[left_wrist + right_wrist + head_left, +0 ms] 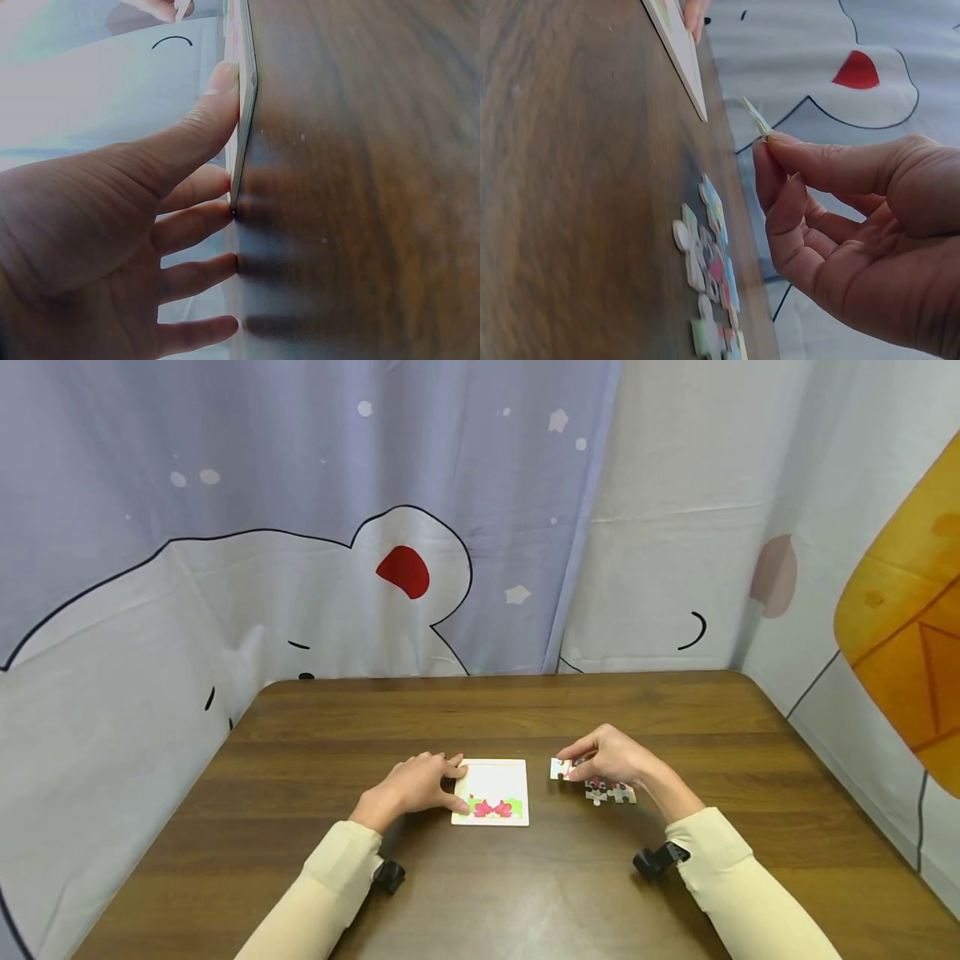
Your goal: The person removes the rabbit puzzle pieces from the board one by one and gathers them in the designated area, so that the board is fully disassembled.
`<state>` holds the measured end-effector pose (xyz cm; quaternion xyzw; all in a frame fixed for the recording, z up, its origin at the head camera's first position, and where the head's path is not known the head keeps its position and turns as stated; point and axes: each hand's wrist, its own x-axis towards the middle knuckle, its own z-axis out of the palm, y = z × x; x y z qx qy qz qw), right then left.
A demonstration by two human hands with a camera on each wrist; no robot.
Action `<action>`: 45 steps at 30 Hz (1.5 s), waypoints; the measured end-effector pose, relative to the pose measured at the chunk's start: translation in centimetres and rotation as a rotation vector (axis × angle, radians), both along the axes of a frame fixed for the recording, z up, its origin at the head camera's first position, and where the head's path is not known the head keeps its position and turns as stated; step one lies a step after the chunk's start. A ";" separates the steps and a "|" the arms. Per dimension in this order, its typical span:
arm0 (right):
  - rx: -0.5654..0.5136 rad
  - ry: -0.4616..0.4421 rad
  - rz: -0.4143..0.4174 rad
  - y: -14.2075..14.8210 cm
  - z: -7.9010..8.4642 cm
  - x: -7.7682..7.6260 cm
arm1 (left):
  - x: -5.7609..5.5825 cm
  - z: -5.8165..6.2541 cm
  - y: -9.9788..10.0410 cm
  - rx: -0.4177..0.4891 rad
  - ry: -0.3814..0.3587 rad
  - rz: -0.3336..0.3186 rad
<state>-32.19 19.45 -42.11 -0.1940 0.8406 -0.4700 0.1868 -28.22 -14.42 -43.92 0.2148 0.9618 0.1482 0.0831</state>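
A white square puzzle tray point(491, 781) lies flat on the table, with pink flowers and green leaves along its near edge. My left hand point(412, 789) rests at its left side, the thumb on the tray's face near the lower left and the other fingers spread toward its upper left corner. Between thumb and fingertips, my right hand point(611, 756) pinches a puzzle piece point(560, 768), held above the table just right of the tray. In the right wrist view that piece point(757, 117) appears nearly edge-on. Several loose puzzle pieces point(712, 262) lie below the right hand, partly hidden by it in the head view.
The brown wooden table point(360, 718) reaches back to a printed curtain point(300, 585) that hangs behind it and along the sides. Black wrist cameras are strapped to both wrists, one point(389, 877) at the left and one point(660, 860) at the right.
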 end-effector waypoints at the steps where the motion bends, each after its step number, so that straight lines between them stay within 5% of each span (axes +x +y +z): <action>1: -0.006 -0.007 0.000 0.2 0.0 0.0 | 0.0 0.0 0.0 0.003 0.000 0.000; 6: -0.011 -0.038 0.001 1.1 -0.1 -0.1 | 0.1 -0.2 -0.1 0.013 -0.002 -0.006; 26: 0.166 0.130 0.078 0.1 -0.9 0.5 | -0.1 -0.3 0.0 -0.004 -0.005 -0.001; 45: 0.307 0.389 0.118 -0.8 -0.9 0.8 | -0.1 -0.3 -0.1 0.013 0.002 0.001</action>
